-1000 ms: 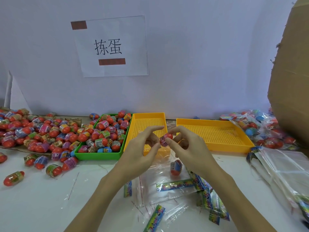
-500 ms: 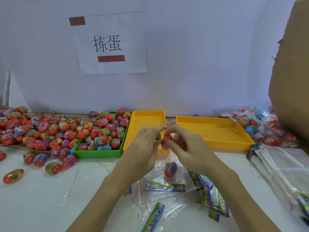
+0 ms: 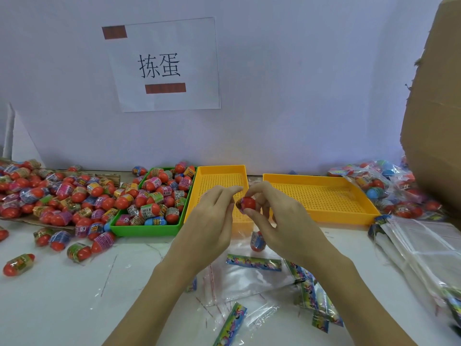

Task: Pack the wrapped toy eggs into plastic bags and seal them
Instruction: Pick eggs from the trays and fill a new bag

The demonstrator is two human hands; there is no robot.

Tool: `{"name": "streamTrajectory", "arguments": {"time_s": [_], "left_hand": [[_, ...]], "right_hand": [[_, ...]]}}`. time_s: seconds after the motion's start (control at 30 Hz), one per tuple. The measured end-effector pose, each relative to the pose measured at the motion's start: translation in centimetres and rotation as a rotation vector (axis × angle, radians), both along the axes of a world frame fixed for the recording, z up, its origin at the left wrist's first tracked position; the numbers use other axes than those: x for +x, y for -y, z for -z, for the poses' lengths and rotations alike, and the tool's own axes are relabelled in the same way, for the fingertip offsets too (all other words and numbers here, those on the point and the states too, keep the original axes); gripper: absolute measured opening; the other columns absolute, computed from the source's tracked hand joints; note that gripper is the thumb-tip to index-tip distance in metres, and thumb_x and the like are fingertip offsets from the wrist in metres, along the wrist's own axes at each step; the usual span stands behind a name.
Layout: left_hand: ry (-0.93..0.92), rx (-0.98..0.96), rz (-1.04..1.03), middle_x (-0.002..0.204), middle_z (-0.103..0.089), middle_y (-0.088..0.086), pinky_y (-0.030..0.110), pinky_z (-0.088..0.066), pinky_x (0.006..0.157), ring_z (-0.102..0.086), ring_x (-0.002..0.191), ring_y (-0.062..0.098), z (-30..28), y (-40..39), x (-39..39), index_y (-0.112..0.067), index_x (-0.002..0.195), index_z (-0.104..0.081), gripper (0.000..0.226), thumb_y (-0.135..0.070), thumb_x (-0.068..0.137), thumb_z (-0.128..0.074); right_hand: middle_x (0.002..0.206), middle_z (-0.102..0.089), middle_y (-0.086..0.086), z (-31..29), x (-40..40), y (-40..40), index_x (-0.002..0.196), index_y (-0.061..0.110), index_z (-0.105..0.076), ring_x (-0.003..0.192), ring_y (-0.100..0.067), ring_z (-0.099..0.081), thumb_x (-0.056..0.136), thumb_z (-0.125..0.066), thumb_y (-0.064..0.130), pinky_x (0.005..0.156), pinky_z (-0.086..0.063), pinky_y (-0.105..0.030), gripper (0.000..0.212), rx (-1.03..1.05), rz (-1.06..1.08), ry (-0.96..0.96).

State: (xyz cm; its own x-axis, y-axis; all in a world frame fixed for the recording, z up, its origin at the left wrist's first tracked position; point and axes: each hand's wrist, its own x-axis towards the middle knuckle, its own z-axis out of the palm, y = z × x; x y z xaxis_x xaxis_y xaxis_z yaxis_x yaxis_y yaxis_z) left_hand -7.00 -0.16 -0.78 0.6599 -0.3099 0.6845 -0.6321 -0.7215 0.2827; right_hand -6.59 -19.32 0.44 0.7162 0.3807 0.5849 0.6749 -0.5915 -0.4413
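My right hand (image 3: 287, 228) pinches a red wrapped toy egg (image 3: 247, 204) between thumb and fingertips, just above the mouth of a clear plastic bag (image 3: 249, 275). My left hand (image 3: 212, 218) is right beside the egg with its fingers curled, and it seems to pinch the bag's thin top edge. The film there is hard to see. One wrapped egg (image 3: 257, 242) lies inside the bag under my hands, above its coloured header strip (image 3: 253, 262).
A green tray (image 3: 144, 231) full of wrapped eggs stands at the left, next to a big loose pile of eggs (image 3: 50, 196). Two yellow trays (image 3: 222, 168) (image 3: 321, 219) lie behind my hands. Filled bags (image 3: 379, 186), a stack of empty bags (image 3: 424, 248) and a cardboard box (image 3: 439, 121) are on the right.
Both hands have dropped slightly toward the bag with the egg. My left fingertips closed in on the egg and now sit just beside it.
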Motion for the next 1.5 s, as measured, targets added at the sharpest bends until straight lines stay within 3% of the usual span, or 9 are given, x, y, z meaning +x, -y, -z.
{"name": "streamTrajectory", "arguments": {"time_s": [0.2, 0.37, 0.63, 0.8, 0.93, 1.13, 1.27, 1.37, 1.5], "left_hand": [[-0.202, -0.427, -0.098, 0.111, -0.066, -0.007, 0.017, -0.056, 0.085, -0.065, 0.097, 0.002, -0.4, -0.5, 0.4, -0.019, 0.113, -0.076, 0.013, -0.017, 0.101, -0.069], [-0.503, -0.589, 0.026, 0.086, -0.077, -0.010, 0.018, -0.057, 0.079, -0.071, 0.085, 0.005, -0.8, -1.6, 0.6, -0.025, 0.093, -0.080, 0.004, -0.026, 0.095, -0.076], [-0.700, -1.049, 0.062, 0.078, -0.076, 0.011, 0.036, -0.063, 0.077, -0.076, 0.074, 0.025, -0.3, -0.9, 0.9, -0.002, 0.091, -0.073, 0.015, -0.013, 0.100, -0.069], [-0.434, -0.767, -0.003, 0.075, -0.074, 0.003, 0.028, -0.062, 0.070, -0.073, 0.069, 0.018, -0.2, -0.7, 0.6, -0.012, 0.094, -0.075, 0.009, -0.018, 0.099, -0.072], [-0.358, -0.698, 0.024, 0.072, -0.073, -0.001, 0.026, -0.059, 0.067, -0.070, 0.066, 0.015, -0.1, -0.1, 0.2, -0.017, 0.094, -0.077, 0.005, -0.019, 0.098, -0.074], [-0.386, -0.740, -0.009, 0.072, -0.073, 0.002, 0.027, -0.059, 0.067, -0.069, 0.065, 0.016, -0.2, -0.3, 0.3, -0.014, 0.093, -0.077, 0.005, -0.016, 0.097, -0.074], [-0.395, -0.738, -0.024, 0.073, -0.073, 0.001, 0.024, -0.058, 0.066, -0.070, 0.066, 0.015, -0.2, -0.3, 0.3, -0.014, 0.093, -0.077, 0.006, -0.016, 0.097, -0.074], [-0.399, -0.763, 0.000, 0.075, -0.074, 0.001, 0.021, -0.057, 0.066, -0.070, 0.068, 0.014, -0.2, -0.4, 0.4, -0.013, 0.095, -0.077, 0.008, -0.019, 0.099, -0.073], [-0.638, -0.780, 0.087, 0.090, -0.080, 0.000, 0.018, -0.057, 0.074, -0.076, 0.083, 0.012, -0.4, -0.3, 0.6, -0.015, 0.104, -0.077, 0.051, -0.060, 0.095, -0.054]], "right_hand": [[0.095, -0.060, 0.013, -0.1, 0.1, 0.1, 0.124, 0.023, -0.058, 0.083, -0.002, -0.057, 0.102, -0.059, 0.027, 0.068, -0.043, -0.011, 0.022, 0.027, 0.024, -0.007], [0.097, -0.061, 0.013, 0.0, 0.2, 0.0, 0.125, 0.024, -0.059, 0.087, -0.003, -0.059, 0.102, -0.061, 0.023, 0.072, -0.046, -0.012, 0.023, 0.038, -0.011, -0.022], [0.101, -0.058, 0.019, 0.0, -0.4, -0.8, 0.124, 0.030, -0.057, 0.089, -0.001, -0.059, 0.101, -0.049, 0.040, 0.074, -0.046, -0.009, 0.027, 0.025, -0.039, -0.047], [0.102, -0.063, 0.010, 0.1, -0.3, -1.0, 0.129, 0.026, -0.062, 0.085, -0.004, -0.058, 0.103, -0.058, 0.028, 0.072, -0.045, -0.010, 0.026, -0.012, 0.008, -0.042], [0.089, -0.059, 0.013, 0.1, -0.4, -1.3, 0.126, 0.021, -0.068, 0.072, 0.000, -0.055, 0.099, -0.066, 0.025, 0.067, -0.043, -0.007, 0.027, 0.056, 0.063, -0.054], [0.086, -0.057, 0.019, 0.4, -0.3, -1.1, 0.105, 0.026, -0.070, 0.077, -0.005, -0.057, 0.097, -0.069, 0.030, 0.063, -0.043, -0.012, 0.008, 0.004, 0.005, -0.130], [0.090, -0.054, 0.018, 0.7, -0.3, -1.1, 0.097, 0.029, -0.077, 0.080, -0.007, -0.055, 0.098, -0.065, 0.042, 0.067, -0.039, -0.013, 0.018, -0.046, -0.043, -0.153], [0.091, -0.053, 0.017, 0.7, -0.3, -1.2, 0.095, 0.030, -0.074, 0.081, -0.008, -0.055, 0.096, -0.070, 0.035, 0.066, -0.040, -0.013, 0.006, -0.009, -0.058, -0.145], [0.087, -0.056, 0.010, 0.2, -0.2, -1.0, 0.093, 0.018, -0.071, 0.074, -0.010, -0.052, 0.093, -0.075, 0.017, 0.067, -0.040, -0.015, 0.005, 0.075, -0.008, 0.011]]}}
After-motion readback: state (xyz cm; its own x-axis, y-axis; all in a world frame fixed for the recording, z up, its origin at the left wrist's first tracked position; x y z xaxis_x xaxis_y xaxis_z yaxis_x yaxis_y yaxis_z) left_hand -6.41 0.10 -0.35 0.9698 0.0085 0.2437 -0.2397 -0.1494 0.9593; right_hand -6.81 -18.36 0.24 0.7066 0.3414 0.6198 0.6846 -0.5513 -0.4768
